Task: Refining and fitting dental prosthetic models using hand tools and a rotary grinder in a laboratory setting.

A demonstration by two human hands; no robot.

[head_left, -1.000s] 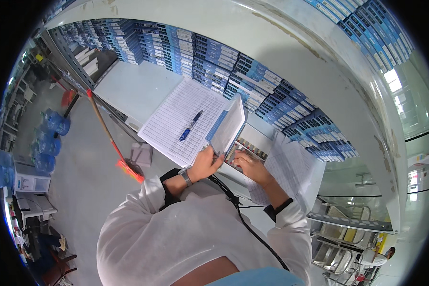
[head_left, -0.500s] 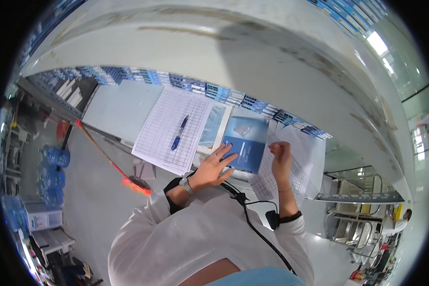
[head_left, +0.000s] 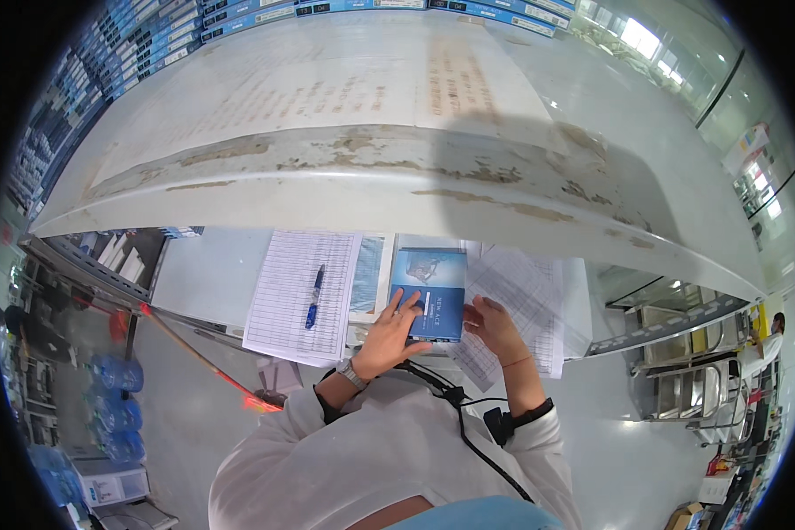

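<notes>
A flat blue box [head_left: 442, 300] with a paler picture panel at its far end lies near the table's front edge. Across its left side rests my left hand [head_left: 385, 341], open, its fingers spread over the cover and its thumb by the near edge. My right hand [head_left: 498, 331] is closed beside the box's right edge, with bent fingertips close against it; what they pinch, if anything, is hidden. To the left, a blue pen [head_left: 314, 299] lies on a stack of printed table sheets [head_left: 278, 322]. More printed sheets [head_left: 526, 305] lie loosely under and beyond my right hand.
A white shelf [head_left: 344, 190] with worn paint overhangs the table [head_left: 208, 274]. Rows of blue boxes [head_left: 265, 16] line its back. A long-handled broom [head_left: 203, 353] and water bottles [head_left: 119, 411] stand at left. Metal carts [head_left: 693, 389] and another person [head_left: 760, 353] are at right.
My right hand has come in against the box's right edge, from slightly apart. My left hand stays on the box. The view has tilted up, showing more of the shelf top.
</notes>
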